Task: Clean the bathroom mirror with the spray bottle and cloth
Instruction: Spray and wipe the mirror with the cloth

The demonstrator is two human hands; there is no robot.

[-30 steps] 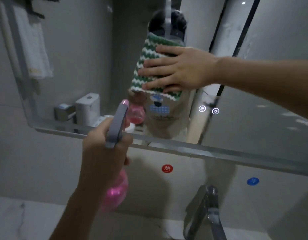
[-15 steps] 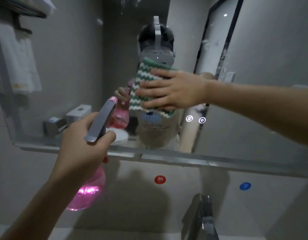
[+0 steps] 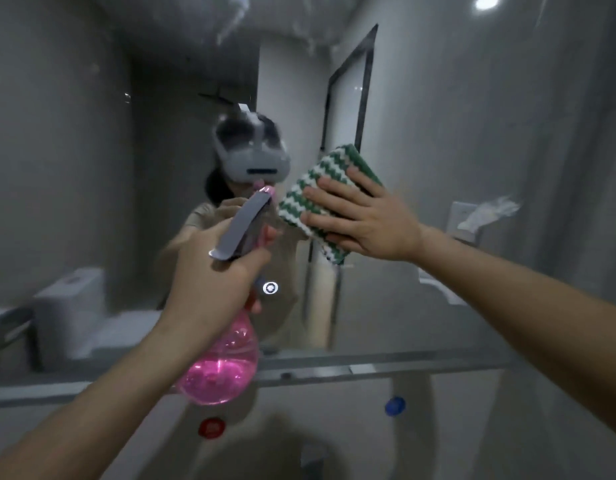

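Observation:
The bathroom mirror (image 3: 473, 140) fills most of the view, with smears near its top. My right hand (image 3: 362, 220) presses a green-and-white zigzag cloth (image 3: 313, 188) flat against the glass, fingers spread straight over it. My left hand (image 3: 209, 285) grips the neck of a pink spray bottle (image 3: 223, 368) with a grey trigger head, its nozzle pointing at the mirror just left of the cloth. The bottle's clear pink body hangs below my fist in front of the mirror's lower edge.
A metal ledge (image 3: 369, 368) runs along the mirror's lower edge. Below it on the wall sit a red dot (image 3: 211, 427) and a blue dot (image 3: 395, 406). A lit touch icon (image 3: 270, 288) glows in the glass. A toilet shows in reflection at left.
The view has tilted up, showing more mirror. My right hand slid the cloth to the right across the glass. My left hand raised the bottle higher and closer to the cloth.

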